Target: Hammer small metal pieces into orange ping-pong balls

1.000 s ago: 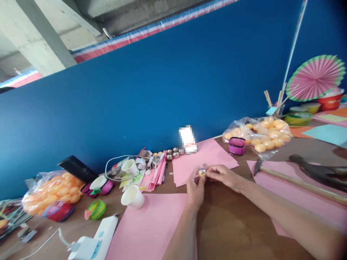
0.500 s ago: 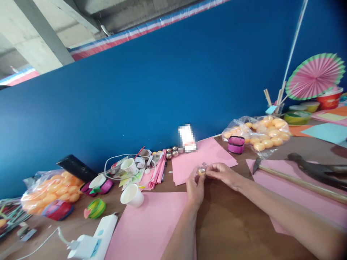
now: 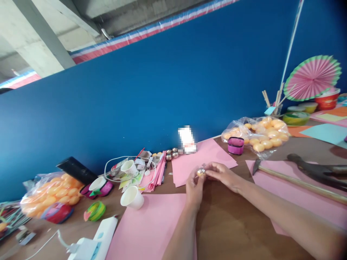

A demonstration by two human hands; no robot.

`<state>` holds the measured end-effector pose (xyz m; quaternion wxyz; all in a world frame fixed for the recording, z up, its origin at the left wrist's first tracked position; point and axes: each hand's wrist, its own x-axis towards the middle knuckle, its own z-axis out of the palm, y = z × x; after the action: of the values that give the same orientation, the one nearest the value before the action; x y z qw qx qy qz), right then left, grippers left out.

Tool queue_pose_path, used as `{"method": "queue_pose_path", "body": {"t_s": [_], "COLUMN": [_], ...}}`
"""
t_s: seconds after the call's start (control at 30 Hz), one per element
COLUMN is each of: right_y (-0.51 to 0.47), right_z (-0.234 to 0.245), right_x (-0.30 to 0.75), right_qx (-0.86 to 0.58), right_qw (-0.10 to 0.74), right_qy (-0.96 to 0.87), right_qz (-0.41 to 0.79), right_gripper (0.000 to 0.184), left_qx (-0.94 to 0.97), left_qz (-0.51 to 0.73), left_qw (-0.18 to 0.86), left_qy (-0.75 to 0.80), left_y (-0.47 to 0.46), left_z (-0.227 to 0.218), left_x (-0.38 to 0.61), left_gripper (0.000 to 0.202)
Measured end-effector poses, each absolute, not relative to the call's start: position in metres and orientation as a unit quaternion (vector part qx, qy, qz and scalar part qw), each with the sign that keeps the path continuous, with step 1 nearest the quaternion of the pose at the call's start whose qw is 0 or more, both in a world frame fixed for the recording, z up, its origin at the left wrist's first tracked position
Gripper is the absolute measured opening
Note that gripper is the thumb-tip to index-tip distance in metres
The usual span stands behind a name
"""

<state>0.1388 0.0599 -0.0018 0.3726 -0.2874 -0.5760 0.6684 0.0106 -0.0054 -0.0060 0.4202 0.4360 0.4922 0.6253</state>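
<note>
My left hand (image 3: 194, 188) and my right hand (image 3: 223, 174) meet over the brown table (image 3: 230, 224), fingertips pinched together on a small round orange and silver ball (image 3: 201, 172). Both hands hold it just above the near edge of a pink paper sheet (image 3: 200, 159). A second pink sheet (image 3: 151, 227) lies under my left forearm.
A hammer (image 3: 298, 182) lies on pink paper at the right. Bags of orange balls sit at back right (image 3: 257, 135) and far left (image 3: 51, 193). White paper cups (image 3: 132, 198), a purple box (image 3: 235, 145), silver balls (image 3: 171, 153), a green tape roll (image 3: 95, 211) and a white charger (image 3: 94, 243) crowd the left side. A pink paper fan (image 3: 311, 77) stands at far right.
My hands stay together on the small ball with only slight finger shifts. The view has wobbled a little.
</note>
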Motion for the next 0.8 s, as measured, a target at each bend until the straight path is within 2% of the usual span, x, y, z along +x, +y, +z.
{"method": "queue_pose_path", "body": {"t_s": [0.13, 0.33, 0.8], "right_y": [0.057, 0.055, 0.048], "right_z": [-0.002, -0.003, 0.002], "right_x": [0.137, 0.135, 0.134], "right_qx": [-0.271, -0.281, -0.281], "right_qw": [0.389, 0.402, 0.41], "right_qy": [-0.645, -0.708, -0.742], "right_qz": [0.599, 0.508, 0.451], "right_gripper": [0.032, 0.024, 0.027], "left_qx": [0.4, 0.378, 0.359], "left_qz": [0.645, 0.664, 0.656], "left_qw": [0.474, 0.493, 0.546], "left_qy": [0.446, 0.416, 0.377], "left_y": [-0.006, -0.004, -0.006], "left_z": [-0.003, -0.002, 0.006], "left_x": [0.012, 0.013, 0.012], "left_gripper": [0.047, 0.044, 0.038]}}
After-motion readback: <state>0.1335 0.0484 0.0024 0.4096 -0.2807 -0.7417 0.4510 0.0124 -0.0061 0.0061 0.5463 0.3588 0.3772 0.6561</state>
